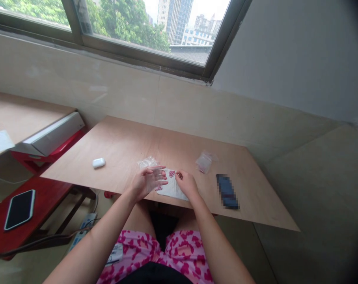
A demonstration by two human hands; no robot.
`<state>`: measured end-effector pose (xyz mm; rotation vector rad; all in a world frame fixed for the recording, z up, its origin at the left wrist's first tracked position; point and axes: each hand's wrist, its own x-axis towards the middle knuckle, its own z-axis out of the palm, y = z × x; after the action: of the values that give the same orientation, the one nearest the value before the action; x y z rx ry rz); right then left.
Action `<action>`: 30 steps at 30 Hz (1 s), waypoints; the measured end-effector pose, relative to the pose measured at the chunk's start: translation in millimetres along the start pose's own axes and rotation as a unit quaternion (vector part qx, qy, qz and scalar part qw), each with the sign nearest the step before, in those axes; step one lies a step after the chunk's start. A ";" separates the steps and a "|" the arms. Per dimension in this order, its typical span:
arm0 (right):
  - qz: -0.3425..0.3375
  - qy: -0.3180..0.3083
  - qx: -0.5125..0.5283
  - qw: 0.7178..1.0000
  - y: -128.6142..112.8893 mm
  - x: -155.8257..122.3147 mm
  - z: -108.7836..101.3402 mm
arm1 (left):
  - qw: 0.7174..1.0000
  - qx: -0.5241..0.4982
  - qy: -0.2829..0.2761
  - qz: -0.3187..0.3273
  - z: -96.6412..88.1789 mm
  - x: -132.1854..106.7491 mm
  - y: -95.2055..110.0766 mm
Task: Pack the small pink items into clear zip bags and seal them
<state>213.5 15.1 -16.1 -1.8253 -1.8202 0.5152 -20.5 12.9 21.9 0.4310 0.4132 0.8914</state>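
My left hand [142, 183] is held over the table's front part, palm turned inward and fingers stretched out, with nothing seen in it. Across from it, the fingertips of my right hand [186, 183] are bent together; whatever they pinch is too small to make out. Between and below both hands lies a white sheet [173, 191], paper or cloth. Small pink pieces [172, 173] are clustered on it beside the right fingertips. More pink pieces [159, 188] lie under the left fingers. Just behind the left hand is a crumpled clear plastic bag [147, 162].
Further right sit a clear zip bag [204, 161] and a blurred dark phone-like object [227, 191]. A white earbud case [99, 163] is on the left of the wooden table [125, 136]. Another phone [20, 210] rests on a red bench [51, 188].
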 end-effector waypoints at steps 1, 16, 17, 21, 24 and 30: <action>0.002 0.000 -0.005 1.000 0.2 -0.3 1.1 | 1.000 0.000 0.001 -0.002 -0.6 0.3 0.5; -0.061 -0.011 -0.057 0.996 1.7 -9.7 11.2 | 1.000 0.017 0.001 0.008 -3.0 -0.2 2.0; -0.056 -0.010 -0.060 0.997 2.6 -10.6 11.0 | 1.000 0.018 0.003 0.007 -1.8 -0.7 2.1; -0.023 -0.009 -0.068 0.997 5.2 -10.5 10.2 | 1.000 0.027 -0.001 0.004 2.8 -2.2 1.6; -0.014 -0.016 -0.072 0.997 4.0 -8.0 10.3 | 1.000 0.022 -0.008 0.002 4.2 -2.5 0.6; -0.037 -0.042 -0.077 0.995 0.0 -5.8 11.4 | 1.000 0.009 -0.015 0.004 3.4 -2.0 1.4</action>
<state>206.6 10.3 -25.7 -1.8524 -2.0251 0.4403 -20.9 11.5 25.9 0.4620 0.3921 0.8885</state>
